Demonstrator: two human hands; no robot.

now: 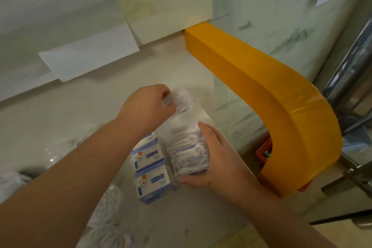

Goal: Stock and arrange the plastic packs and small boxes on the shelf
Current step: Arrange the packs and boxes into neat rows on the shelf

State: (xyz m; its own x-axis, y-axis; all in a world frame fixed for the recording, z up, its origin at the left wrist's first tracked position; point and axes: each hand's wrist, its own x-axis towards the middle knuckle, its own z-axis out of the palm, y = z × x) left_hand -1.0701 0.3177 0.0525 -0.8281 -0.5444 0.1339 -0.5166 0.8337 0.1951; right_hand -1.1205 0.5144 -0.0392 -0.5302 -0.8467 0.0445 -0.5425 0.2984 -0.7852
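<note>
My clear plastic pack point(187, 143) shows white pieces inside; the small boxes point(150, 169) are white and blue with an orange cartoon, beside a yellow-orange guard point(281, 94) and pale green-veined wall point(271, 16)

There is one view only, from a wide-angle camera on the person's head, looking forward and steeply down onto the pale shelf point(96, 110), close over both forearms (straight edges bow near the borders). The back wall point(60, 6) fills the top; a yellow guard point(281, 96) curves down the right.
</note>
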